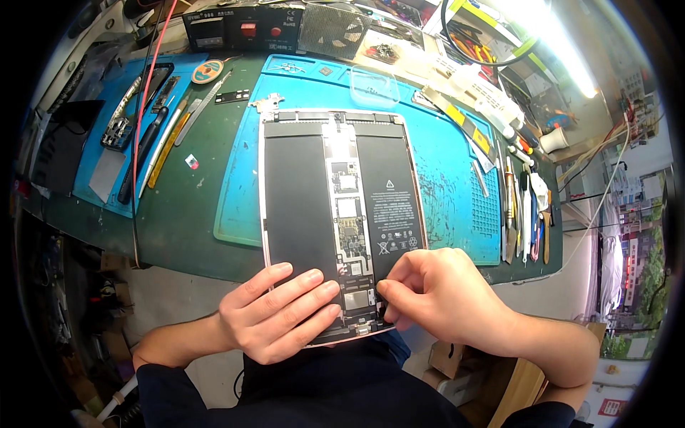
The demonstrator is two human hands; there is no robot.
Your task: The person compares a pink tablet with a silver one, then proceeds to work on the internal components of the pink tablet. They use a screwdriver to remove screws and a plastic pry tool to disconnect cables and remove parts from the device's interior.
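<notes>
An opened tablet (292, 189) lies upright before me on a blue mat (453, 200), with two black battery packs and a central strip of boards and connectors (349, 228) showing. My left hand (278, 314) rests over the lower left of the tablet, fingers stretched out across the left battery. My right hand (435, 296) is at the lower right, beside the board strip, with thumb and index finger pinched near small parts at the bottom edge. What that pinch holds is hidden or too small to name.
A second blue mat (100, 178) with phone parts and tools is at left. A solder spool (207, 71), a clear box (374, 89) and a black equipment unit (239, 32) stand behind. Pens and tools (526, 214) line the right. A hanging red cable (146, 85) crosses the left.
</notes>
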